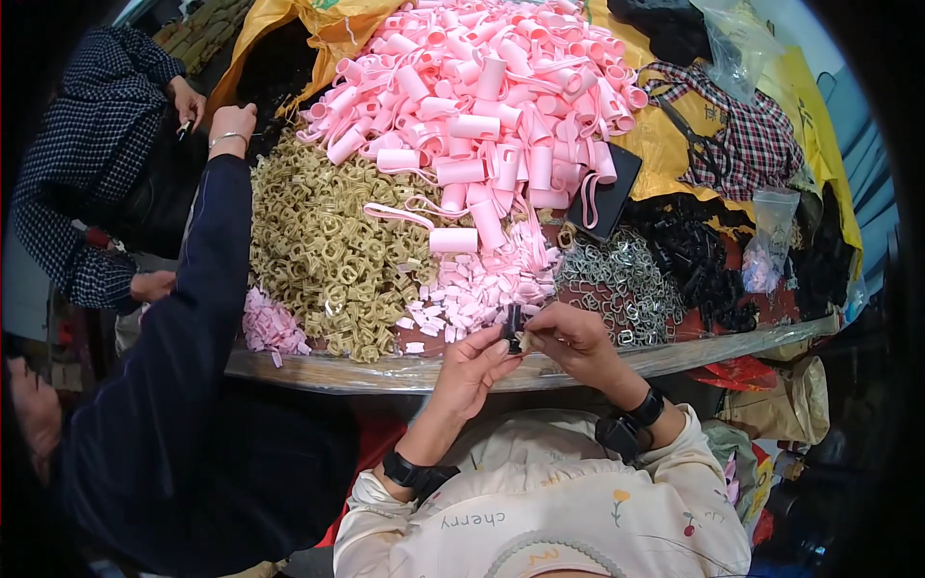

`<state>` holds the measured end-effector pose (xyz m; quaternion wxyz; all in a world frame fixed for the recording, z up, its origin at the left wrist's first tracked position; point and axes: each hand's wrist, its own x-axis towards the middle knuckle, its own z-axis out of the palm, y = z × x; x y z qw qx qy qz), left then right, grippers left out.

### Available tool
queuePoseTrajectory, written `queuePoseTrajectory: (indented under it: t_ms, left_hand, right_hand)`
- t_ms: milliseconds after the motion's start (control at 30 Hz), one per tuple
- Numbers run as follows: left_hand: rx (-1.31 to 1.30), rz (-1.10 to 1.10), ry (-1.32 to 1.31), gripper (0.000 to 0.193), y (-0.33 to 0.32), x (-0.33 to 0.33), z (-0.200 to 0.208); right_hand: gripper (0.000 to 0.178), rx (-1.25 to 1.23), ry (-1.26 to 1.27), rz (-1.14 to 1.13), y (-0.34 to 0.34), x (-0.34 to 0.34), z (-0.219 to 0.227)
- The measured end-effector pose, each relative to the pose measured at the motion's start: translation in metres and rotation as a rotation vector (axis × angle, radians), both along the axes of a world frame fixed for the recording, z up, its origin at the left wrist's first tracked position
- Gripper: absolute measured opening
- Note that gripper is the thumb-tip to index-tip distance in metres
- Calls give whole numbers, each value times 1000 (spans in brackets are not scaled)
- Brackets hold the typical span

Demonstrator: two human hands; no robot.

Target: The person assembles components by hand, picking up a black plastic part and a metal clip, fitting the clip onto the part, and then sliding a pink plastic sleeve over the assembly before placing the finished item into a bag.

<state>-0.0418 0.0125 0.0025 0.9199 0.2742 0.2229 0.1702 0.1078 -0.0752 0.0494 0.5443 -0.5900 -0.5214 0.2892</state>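
Note:
My left hand is closed, its thumb and fingers gripping a small black plastic piece that stands upright. From the other side my right hand pinches a small beige piece against it; the fingers partly hide where the two meet. Both hands are just over the near table edge. Right beyond them lies a heap of small flat pink pieces. Silvery metal loops are heaped to the right of it, and a broad pile of gold-beige plastic buckles spreads to the left.
Pink strapped tubes form a large mound at the back. A dark flat device, black parts, scissors and a clear bag lie rightward. At left, a co-worker's dark sleeve reaches across; another person sits beyond.

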Motion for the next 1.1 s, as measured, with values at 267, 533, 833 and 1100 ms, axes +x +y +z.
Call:
queuePoseTrajectory:
  t_ms: [267, 533, 833, 1100]
  left_hand:
    - [-39, -59, 17, 27, -2, -2, 0]
    - [-98, -66, 54, 25, -5, 2, -4]
    - [38, -69, 88, 20, 9, 9, -7]
    - [-7, 241, 78, 18, 34, 2, -11]
  right_hand:
    - [11, 74, -206, 107, 4, 2, -4]
    - [12, -4, -131, -62, -3, -7, -20]
    - [14, -177, -342, -193, -26, 44, -28]
    - [14, -137, -636, -110, -20, 48, -36]
